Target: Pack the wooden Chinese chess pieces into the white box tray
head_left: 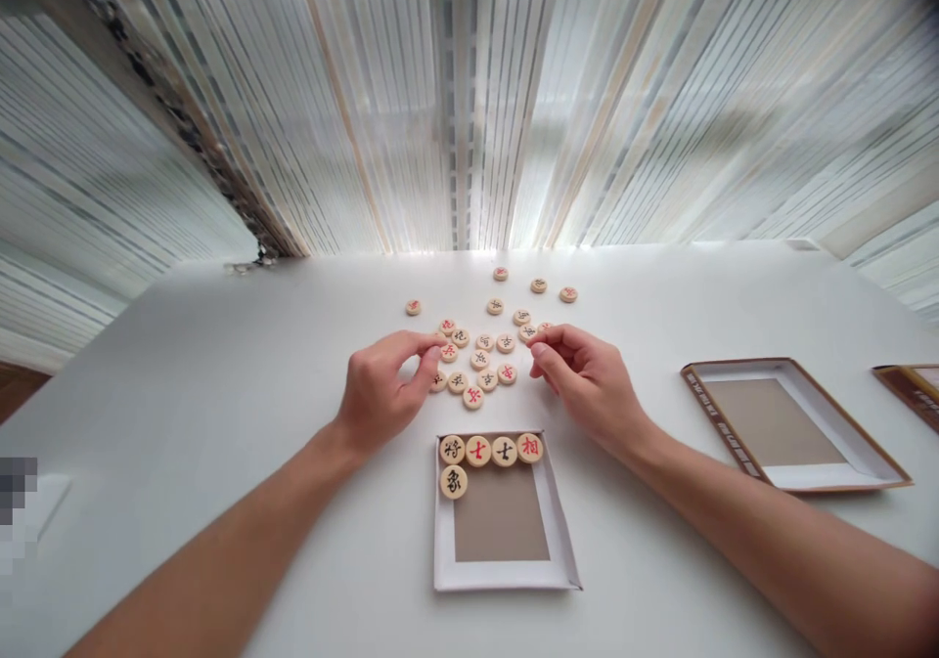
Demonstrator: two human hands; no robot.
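Observation:
Several round wooden Chinese chess pieces with red or black characters lie scattered on the white table, around a black-marked piece [479, 359]. At the left of this group my left hand [385, 384] is closed, thumb and index finger pinched at the edge of a red-marked Chinese chess piece [450, 353]. My right hand [587, 374] is curled at the group's right side, its thumb and index fingertips close together beside a black-marked piece [527, 332]. Anything between those fingertips is hidden. Nearer to me is a shallow white box tray [564, 531], with a row of pieces along its far side and a black-marked piece [453, 483] below the row's left end.
On the right lies a brown-edged box lid [872, 458], partly behind my right forearm. Another brown box part [910, 389] is cut off at the right edge. Striped curtains [469, 101] hang behind the table [256, 345]. Farther pieces, such as a red-marked one [568, 294], lie toward the back.

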